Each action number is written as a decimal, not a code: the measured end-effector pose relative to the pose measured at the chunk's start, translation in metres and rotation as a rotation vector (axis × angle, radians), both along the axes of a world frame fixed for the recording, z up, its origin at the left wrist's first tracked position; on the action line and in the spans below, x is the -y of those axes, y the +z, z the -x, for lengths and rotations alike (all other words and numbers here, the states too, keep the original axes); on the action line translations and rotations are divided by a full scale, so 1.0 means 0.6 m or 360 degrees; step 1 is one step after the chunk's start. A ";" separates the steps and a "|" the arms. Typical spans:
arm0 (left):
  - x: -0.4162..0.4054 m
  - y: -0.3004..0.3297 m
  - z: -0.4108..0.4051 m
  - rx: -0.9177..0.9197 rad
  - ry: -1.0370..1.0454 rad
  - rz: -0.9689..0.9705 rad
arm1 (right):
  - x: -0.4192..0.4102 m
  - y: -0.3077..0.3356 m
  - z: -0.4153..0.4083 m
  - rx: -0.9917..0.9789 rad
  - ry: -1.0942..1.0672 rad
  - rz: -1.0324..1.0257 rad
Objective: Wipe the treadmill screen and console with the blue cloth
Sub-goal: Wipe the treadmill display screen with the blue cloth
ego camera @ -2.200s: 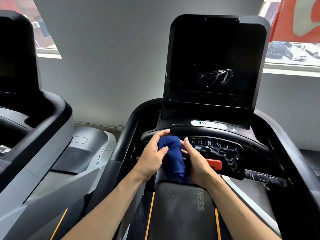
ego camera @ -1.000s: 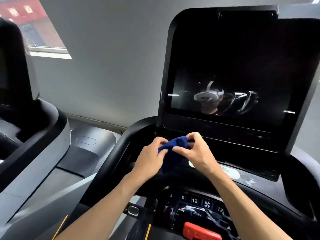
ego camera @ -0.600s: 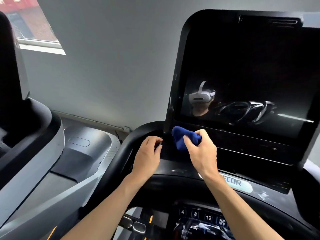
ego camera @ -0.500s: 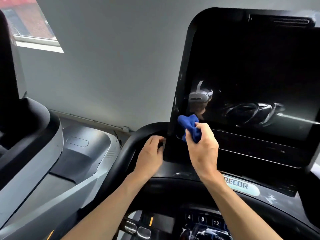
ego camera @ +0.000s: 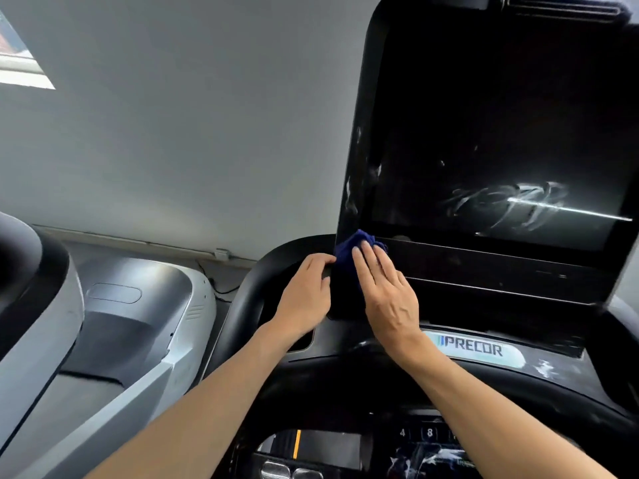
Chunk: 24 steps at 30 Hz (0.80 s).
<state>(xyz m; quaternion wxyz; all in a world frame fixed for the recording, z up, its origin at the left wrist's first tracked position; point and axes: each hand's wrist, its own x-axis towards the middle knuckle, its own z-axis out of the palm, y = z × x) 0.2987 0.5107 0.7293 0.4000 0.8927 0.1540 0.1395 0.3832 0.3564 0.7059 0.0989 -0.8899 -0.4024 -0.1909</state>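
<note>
The black treadmill screen (ego camera: 484, 140) stands upright ahead on the right, with smears near its left edge. My right hand (ego camera: 383, 292) lies flat with straight fingers and presses the bunched blue cloth (ego camera: 347, 248) against the lower left corner of the screen's frame. My left hand (ego camera: 304, 295) grips the left edge of the screen housing just beside the cloth. Below my arms is the console (ego camera: 428, 444) with numbered keys, partly cut off by the frame's bottom.
A curved black handrail (ego camera: 249, 299) runs left of the screen. A white PRECOR badge (ego camera: 473, 349) sits under the display. A neighbouring grey treadmill (ego camera: 114, 326) fills the left side. A grey wall (ego camera: 190, 133) stands behind.
My right hand went from pinching the cloth to pressing it flat on the screen's lower left corner. My left hand stayed on the housing edge. The view moved closer.
</note>
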 end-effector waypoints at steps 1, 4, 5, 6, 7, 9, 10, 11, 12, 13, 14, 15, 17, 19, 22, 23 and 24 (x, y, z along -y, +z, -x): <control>-0.001 0.002 -0.003 0.0017 -0.0020 -0.0007 | -0.014 0.016 -0.006 -0.0072 -0.0095 -0.0056; -0.004 0.006 -0.009 0.0041 -0.0068 -0.0051 | -0.039 0.049 -0.018 -0.0170 -0.0281 -0.0170; -0.005 0.007 -0.011 0.0047 -0.0082 -0.0062 | -0.036 0.043 -0.013 -0.0148 -0.0294 -0.0165; -0.006 0.007 -0.012 0.0055 -0.0094 -0.0066 | -0.025 0.028 -0.001 -0.0111 -0.0282 -0.0140; -0.007 0.006 -0.015 0.0067 -0.0097 -0.0064 | -0.010 0.007 0.014 -0.0075 -0.0244 -0.0101; -0.010 0.002 -0.020 0.0084 -0.0092 -0.0055 | 0.012 -0.021 0.041 -0.0045 -0.0158 -0.0018; -0.010 0.000 -0.023 0.0087 -0.0093 -0.0054 | 0.011 -0.023 0.037 -0.0029 -0.0127 -0.0004; -0.010 -0.002 -0.026 0.0090 -0.0099 -0.0058 | 0.001 -0.016 0.025 0.0010 -0.0122 -0.0016; -0.009 -0.005 -0.029 0.0092 -0.0104 -0.0066 | -0.013 -0.002 0.010 0.0044 -0.0155 -0.0047; -0.008 -0.007 -0.032 0.0093 -0.0107 -0.0078 | -0.027 0.018 -0.008 0.0085 -0.0211 -0.0084; -0.007 -0.007 -0.034 0.0097 -0.0109 -0.0094 | -0.037 0.037 -0.027 0.0121 -0.0283 -0.0124; -0.006 -0.007 -0.036 0.0107 -0.0117 -0.0111 | -0.040 0.051 -0.040 0.0127 -0.0349 -0.0148; -0.003 -0.006 -0.039 0.0148 -0.0149 -0.0153 | -0.025 0.050 -0.040 0.0142 -0.0426 -0.0152; -0.001 -0.004 -0.042 0.0196 -0.0156 -0.0221 | -0.002 0.016 -0.012 0.0131 -0.0404 -0.0117; 0.003 -0.002 -0.045 0.0265 -0.0128 -0.0419 | -0.003 -0.012 0.009 0.0072 -0.0209 -0.0126; 0.003 -0.001 -0.047 0.0307 -0.0140 -0.0506 | -0.013 -0.004 -0.003 0.0087 -0.0124 -0.0158; 0.003 0.000 -0.049 0.0353 -0.0165 -0.0590 | -0.021 0.009 -0.018 0.0113 -0.0073 -0.0191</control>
